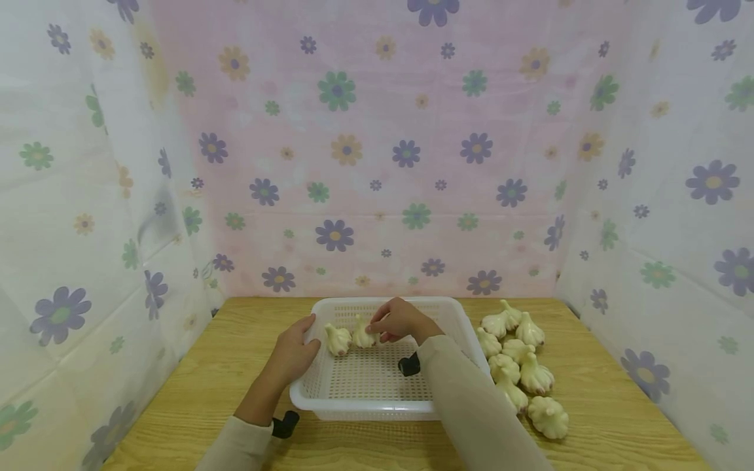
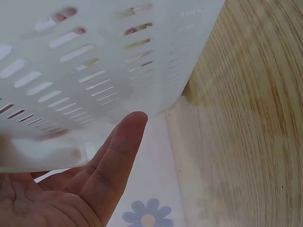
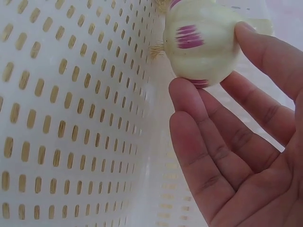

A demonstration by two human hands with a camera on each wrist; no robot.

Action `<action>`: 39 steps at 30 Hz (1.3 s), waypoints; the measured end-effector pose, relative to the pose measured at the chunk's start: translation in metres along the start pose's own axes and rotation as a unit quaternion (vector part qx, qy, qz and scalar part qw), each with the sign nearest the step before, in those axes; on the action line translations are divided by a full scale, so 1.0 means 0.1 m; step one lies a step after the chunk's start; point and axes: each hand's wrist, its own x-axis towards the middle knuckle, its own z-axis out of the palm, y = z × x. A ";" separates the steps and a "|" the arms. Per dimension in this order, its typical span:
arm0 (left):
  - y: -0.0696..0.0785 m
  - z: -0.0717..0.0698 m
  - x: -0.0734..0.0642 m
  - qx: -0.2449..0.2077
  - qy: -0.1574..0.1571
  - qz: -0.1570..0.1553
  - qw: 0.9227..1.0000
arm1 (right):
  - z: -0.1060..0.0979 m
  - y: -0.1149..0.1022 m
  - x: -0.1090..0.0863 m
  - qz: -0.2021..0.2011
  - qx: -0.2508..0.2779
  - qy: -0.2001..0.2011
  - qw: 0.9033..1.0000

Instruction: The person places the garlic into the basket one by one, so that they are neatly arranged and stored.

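Observation:
A white perforated basket (image 1: 365, 409) stands on the wooden table (image 1: 206, 386). My left hand (image 1: 299, 350) holds its left rim, and the thumb (image 2: 124, 142) lies straight along the outer wall (image 2: 94, 71). Reaching into the basket's far end, my right hand (image 1: 379, 330) pinches a garlic bulb (image 1: 363, 336) between thumb and fingertips. In the right wrist view that bulb (image 3: 201, 40) is white with purple streaks, close to the basket floor (image 3: 71, 118). A second garlic bulb (image 1: 338, 340) lies in the basket just left of it.
Several loose garlic bulbs (image 1: 521, 366) lie in a pile on the table to the right of the basket. Flowered cloth walls (image 1: 377, 163) close in the table at the back and on both sides.

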 end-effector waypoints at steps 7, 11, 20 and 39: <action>-0.01 0.00 -0.01 0.000 -0.004 -0.002 1.000 | 0.01 0.01 -0.02 0.006 -0.001 0.005 1.000; -0.01 0.00 -0.01 0.002 -0.004 -0.001 1.000 | 0.01 0.00 -0.04 0.011 0.006 -0.002 1.000; 0.01 -0.01 -0.02 0.004 0.000 0.004 1.000 | 0.03 -0.01 -0.05 -0.012 0.035 -0.064 0.997; 0.01 -0.02 -0.02 0.005 0.000 0.002 1.000 | 0.02 0.03 -0.08 0.024 0.089 -0.074 0.993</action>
